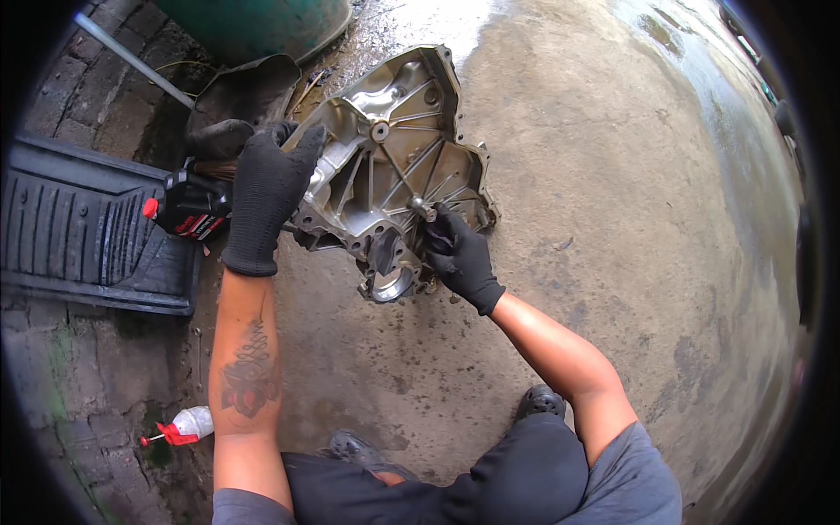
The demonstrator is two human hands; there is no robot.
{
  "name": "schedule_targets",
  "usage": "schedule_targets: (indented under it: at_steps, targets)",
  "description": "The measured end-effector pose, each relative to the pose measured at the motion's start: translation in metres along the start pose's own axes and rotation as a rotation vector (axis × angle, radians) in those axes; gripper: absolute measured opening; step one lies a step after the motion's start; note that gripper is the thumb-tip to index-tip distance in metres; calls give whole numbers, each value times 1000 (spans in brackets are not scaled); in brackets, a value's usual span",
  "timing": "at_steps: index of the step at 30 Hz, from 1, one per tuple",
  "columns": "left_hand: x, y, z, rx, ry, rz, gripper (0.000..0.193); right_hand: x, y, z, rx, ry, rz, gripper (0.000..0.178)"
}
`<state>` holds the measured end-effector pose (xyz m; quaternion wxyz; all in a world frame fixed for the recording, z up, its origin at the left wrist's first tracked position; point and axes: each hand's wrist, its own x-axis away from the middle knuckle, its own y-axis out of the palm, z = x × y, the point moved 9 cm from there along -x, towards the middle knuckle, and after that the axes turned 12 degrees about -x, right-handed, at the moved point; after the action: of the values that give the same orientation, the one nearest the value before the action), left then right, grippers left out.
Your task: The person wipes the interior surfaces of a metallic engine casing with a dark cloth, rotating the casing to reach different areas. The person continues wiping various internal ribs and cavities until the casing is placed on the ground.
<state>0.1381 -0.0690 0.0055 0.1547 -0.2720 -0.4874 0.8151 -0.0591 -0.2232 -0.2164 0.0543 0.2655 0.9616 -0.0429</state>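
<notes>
A large cast-metal engine cover (pixel 398 166) with ribs, bolt holes and a round opening at its lower end is held up in front of me, its ribbed inside facing me. My left hand (pixel 271 188), in a black knit glove, is closed around the cover's left edge, thumb on the near side. At the lower right edge my gloved right hand (pixel 462 258) is closed, its fingers curled against the cover beside the round opening. A short silver metal cylinder (pixel 423 208) shows by the right fingertips; whether it belongs to the cover I cannot tell.
Left of the cover, a black oil bottle with a red cap (pixel 188 210) stands by a ridged black tray (pixel 96 227). A green drum (pixel 258 26) and a dark curved panel (pixel 241 96) are behind. A white bottle with red wrapping (pixel 188 426) lies near my left forearm.
</notes>
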Motion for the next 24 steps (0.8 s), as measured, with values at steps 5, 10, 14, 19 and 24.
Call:
schedule_targets:
  at_steps: [5,10,14,19,24]
  targets:
    - [0,-1,1,0,-27,-65,52,18,17,3,-126,168,-431,47]
    - [3,-2,4,-13,-13,-27,39,23,5,15,-524,491,-469,29]
    - [-1,-4,1,-59,-6,11,45,-17,-48,1,-198,-7,128,40]
    - [-2,3,-7,24,-75,-108,52,21,7,8,465,-119,-7,81]
    - [0,-2,-7,-43,-52,-33,53,72,42,36,296,174,-415,84]
